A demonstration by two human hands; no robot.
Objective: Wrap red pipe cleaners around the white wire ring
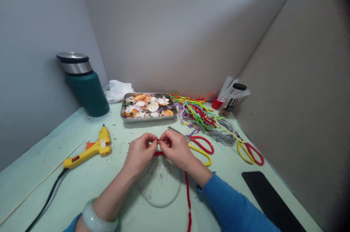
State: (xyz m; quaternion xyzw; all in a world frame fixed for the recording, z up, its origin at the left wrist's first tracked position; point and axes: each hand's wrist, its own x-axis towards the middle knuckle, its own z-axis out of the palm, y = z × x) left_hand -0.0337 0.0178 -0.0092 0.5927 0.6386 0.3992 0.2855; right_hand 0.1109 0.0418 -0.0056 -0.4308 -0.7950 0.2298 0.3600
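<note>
My left hand (140, 153) and my right hand (175, 150) meet over the middle of the table, thumbs and forefingers closed in a pinch. Between their fingertips shows a small bit of red pipe cleaner (158, 153), with more of it crossing just below the fingers. A red fuzzy length (188, 195) runs from under my right wrist toward the near edge. Beneath the hands hangs or lies a grey wire loop (164, 205), its top hidden by them. Scissors (203, 144) with red and yellow handles lie close to my right hand, partly covered by it.
A metal tray (149, 119) of seashells stands behind, beside coloured pipe cleaners (197, 113) and coiled grey wire (222, 133). Left are a yellow glue gun (91, 152), a thin stick (43, 185) and a green bottle (87, 93). Right are more scissors (250, 153) and a black slab (269, 199).
</note>
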